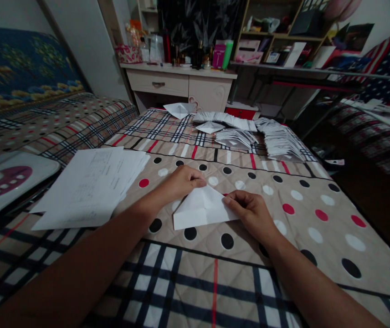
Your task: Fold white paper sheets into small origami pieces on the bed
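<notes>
A white sheet of paper (203, 210), folded to a peaked shape with a straight lower band, is held just above the dotted bedspread. At its upper left edge, near the peak, my left hand (185, 181) pinches it with fingers closed. My right hand (249, 210) grips the right corner between thumb and fingers. A crease runs down the middle of the paper. To the left lies a stack of printed sheets (92, 187), its edges fanned out on the right side.
Folded paper pieces (282, 141) stand in long packed rows at the far side of the bedspread (304, 246), with a loose folded piece (179, 110) behind. A white and purple appliance (10, 182) sits at the left edge. Beyond is a white dresser (161, 84) with bottles.
</notes>
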A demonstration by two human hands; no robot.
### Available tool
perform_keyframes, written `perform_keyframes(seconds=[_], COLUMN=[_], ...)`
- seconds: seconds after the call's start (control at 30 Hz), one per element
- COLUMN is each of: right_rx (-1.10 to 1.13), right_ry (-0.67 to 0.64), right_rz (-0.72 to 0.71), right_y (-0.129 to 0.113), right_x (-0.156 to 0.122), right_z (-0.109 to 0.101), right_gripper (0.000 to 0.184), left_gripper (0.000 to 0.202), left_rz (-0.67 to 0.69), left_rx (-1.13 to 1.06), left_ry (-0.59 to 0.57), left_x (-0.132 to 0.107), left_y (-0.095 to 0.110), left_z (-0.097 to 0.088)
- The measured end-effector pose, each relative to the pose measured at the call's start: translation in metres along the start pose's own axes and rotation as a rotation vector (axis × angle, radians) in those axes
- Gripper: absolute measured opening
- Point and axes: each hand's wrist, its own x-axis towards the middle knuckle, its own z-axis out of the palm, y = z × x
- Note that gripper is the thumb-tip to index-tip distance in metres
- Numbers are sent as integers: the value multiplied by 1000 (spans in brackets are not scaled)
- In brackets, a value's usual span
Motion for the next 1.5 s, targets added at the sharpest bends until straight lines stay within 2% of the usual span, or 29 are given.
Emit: perform_keyframes(seconds=[0.2,0.33,0.43,0.47,0.53,0.6,0.7,0.8,0.87,1.0,1.37,1.5], right_rx=[-67,-122,-254,-305,-406,-472,-445,-410,-447,-495,-442,-459], right_ry=[37,133,226,248,280,291,221,36,-57,-144,-145,-153], right_rz=[-17,-16,-22,-22,-58,-167,-355,-413,-419,-432,-411,-396], right_y=[0,0,4,5,5,3,-2,-6,-6,-6,-5,-6], right_x=[-1,-1,0,0,1,1,2,2,2,3,4,4], right_z=[1,1,0,0,-2,-3,-4,-6,-8,-13,-14,-14], right_gripper=[28,27,25,23,18,12,15,19,24,38,29,31], left_gripper=[25,14,32,31,17,7,16,47,55,52,32,41], left_rz=[92,121,229,268,319,328,306,313,321,311,306,319], left_rx=[232,294,402,450,507,515,492,449,427,435,479,498], left_ry=[158,249,265,242,140,24,-85,-156,-171,-184,-179,-202], left_x=[-2,-2,-3,-4,-7,-10,-18,-26,-30,-34,-35,-35], left_y=[3,-2,-4,-4,-2,2,7,7,5,6,12,13], left_z=[4,7,9,9,11,12,9,4,1,1,-2,-2])
